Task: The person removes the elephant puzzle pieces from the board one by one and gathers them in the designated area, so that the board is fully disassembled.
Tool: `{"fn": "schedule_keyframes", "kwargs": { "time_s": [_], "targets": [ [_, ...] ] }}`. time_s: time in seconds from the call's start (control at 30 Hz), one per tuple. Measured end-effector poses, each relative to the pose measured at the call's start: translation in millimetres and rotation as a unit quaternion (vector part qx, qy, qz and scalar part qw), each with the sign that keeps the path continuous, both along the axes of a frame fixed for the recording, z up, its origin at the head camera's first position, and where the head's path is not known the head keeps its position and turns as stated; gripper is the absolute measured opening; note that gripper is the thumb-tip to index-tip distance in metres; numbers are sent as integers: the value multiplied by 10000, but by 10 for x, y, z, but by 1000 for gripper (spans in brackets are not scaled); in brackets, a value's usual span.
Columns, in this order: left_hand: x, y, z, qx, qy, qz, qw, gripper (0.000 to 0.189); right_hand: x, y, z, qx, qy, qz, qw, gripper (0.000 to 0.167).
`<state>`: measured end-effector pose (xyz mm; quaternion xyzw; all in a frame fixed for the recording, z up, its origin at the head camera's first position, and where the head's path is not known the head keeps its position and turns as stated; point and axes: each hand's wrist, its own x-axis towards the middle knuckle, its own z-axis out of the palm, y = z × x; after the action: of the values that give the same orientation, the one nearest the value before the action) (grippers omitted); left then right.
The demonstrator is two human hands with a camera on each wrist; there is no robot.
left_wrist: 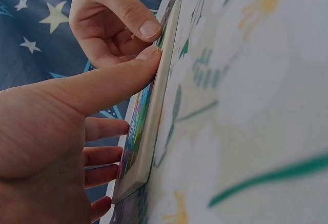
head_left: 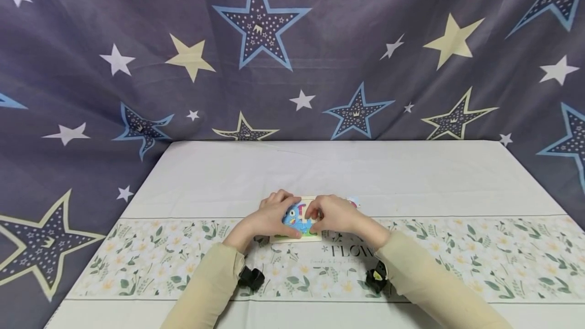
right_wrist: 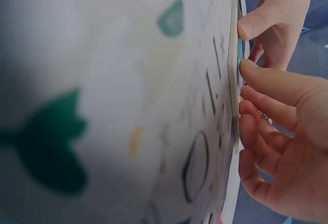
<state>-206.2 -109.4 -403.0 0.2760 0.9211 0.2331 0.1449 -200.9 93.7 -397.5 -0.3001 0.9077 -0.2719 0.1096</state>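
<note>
A small jigsaw puzzle board (head_left: 283, 239), with a pale wooden frame and a blue cartoon animal picture (head_left: 297, 221), lies flat mid-table. My left hand (head_left: 272, 212) holds its left part, thumb along the near edge and fingers reaching the far side. In the left wrist view the thumb (left_wrist: 115, 80) lies over the board's rim (left_wrist: 159, 96). Over the right part of the picture bends my right hand (head_left: 335, 212). Its fingertips (right_wrist: 247, 92) are at the board's surface in the right wrist view. I cannot tell whether they pinch a piece.
Just beyond the right hand lies a small colourful piece (head_left: 354, 201). A white cloth (head_left: 219, 176) with a floral band (head_left: 183, 263) covers the table. Behind hangs a dark curtain (head_left: 320, 29) with stars. Black devices (head_left: 251, 278) are strapped at both wrists.
</note>
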Motion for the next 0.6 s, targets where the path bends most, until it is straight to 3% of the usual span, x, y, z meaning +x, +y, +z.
{"fn": "schedule_keyframes", "kwargs": {
  "time_s": [0.6],
  "targets": [
    [-15, -10, 1, 53, 29, -75, 10000, 85, -11, -11, -2, 72, -56, -75, 9999, 21]
  ]
}}
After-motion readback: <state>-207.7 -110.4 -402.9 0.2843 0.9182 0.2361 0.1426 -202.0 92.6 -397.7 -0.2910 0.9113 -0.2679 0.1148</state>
